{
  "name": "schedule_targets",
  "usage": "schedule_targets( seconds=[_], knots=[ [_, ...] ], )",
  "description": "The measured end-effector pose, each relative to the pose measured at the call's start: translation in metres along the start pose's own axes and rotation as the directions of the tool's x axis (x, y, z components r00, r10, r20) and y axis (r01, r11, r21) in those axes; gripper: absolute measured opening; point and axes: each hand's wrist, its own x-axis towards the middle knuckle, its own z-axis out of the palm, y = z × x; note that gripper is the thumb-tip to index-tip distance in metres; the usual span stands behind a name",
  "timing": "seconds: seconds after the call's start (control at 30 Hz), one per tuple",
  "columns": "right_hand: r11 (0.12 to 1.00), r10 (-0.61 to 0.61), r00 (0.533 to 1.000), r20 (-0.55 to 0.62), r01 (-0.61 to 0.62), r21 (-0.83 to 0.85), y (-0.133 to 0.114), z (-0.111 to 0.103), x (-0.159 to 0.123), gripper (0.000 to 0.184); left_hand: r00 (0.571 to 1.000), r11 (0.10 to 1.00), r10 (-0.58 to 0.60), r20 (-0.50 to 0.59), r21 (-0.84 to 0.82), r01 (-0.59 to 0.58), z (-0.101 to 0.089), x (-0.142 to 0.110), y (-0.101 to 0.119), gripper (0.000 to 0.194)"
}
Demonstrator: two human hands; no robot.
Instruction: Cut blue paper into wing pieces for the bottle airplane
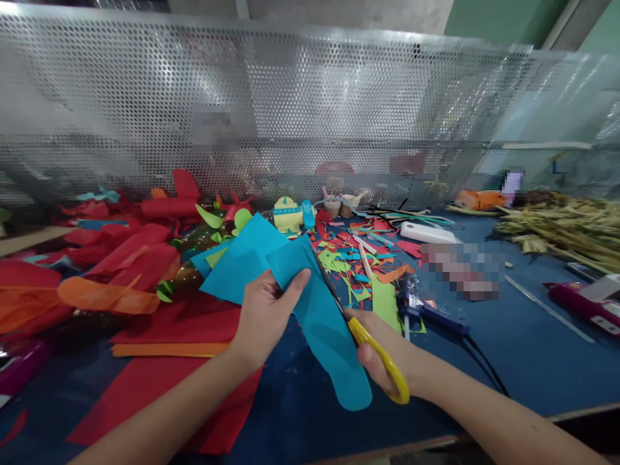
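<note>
My left hand (265,316) pinches a blue felt-like sheet (327,336) near its upper end, thumb on top. The strip hangs down toward me and ends in a rounded tip. In my right hand (382,349) are scissors (382,358) with yellow handles. Their dark blades lie along the right edge of the blue piece, pointing up and away from me; how far the blades are apart I cannot tell. Behind my left hand lies another blue sheet (249,255).
Red sheets (194,394) and red cut shapes (130,258) cover the left side. Colourful scraps (356,252) are scattered beyond my hands. A blue glue gun (436,316) with its cable lies at right, near a white gadget (429,232). A perforated metal panel (310,103) closes off the back.
</note>
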Motion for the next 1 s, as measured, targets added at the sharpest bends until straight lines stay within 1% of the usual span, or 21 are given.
schedule_targets(
  seconds=[0.13,0.27,0.37,0.6,0.8,1.0],
  knots=[
    [0.998,-0.011,0.999,-0.048,0.014,0.054,0.0033,0.0015,-0.0004,0.066,1.0,1.0,-0.023,0.008,-0.005,0.023,-0.0003,-0.0004,-0.0022,0.018],
    [0.998,0.032,0.998,-0.053,-0.029,0.047,0.0059,0.0026,0.0003,0.068,0.999,0.999,-0.041,0.017,-0.021,0.041,-0.0003,-0.0008,-0.0013,0.019],
    [0.999,0.033,0.997,-0.071,-0.03,0.042,0.0085,0.0041,0.0002,0.068,0.998,0.997,-0.06,0.034,-0.044,0.061,-0.0002,-0.0012,-0.0006,0.019],
    [0.997,0.062,0.996,-0.066,-0.059,0.043,0.0081,0.0053,-0.0003,0.072,0.996,0.995,-0.064,0.056,-0.069,0.068,0.0001,-0.0007,-0.0013,0.024],
    [0.997,0.071,0.992,-0.103,-0.07,0.019,0.0072,0.0049,-0.0005,0.072,0.997,0.998,-0.061,0.051,-0.032,0.062,-0.0006,-0.0015,-0.0033,0.023],
    [0.992,0.102,0.993,-0.062,-0.097,0.077,0.0064,0.0047,-0.0015,0.075,0.991,0.986,-0.087,0.104,-0.131,0.1,0.0003,-0.0022,0.0,0.029]
  ],
)
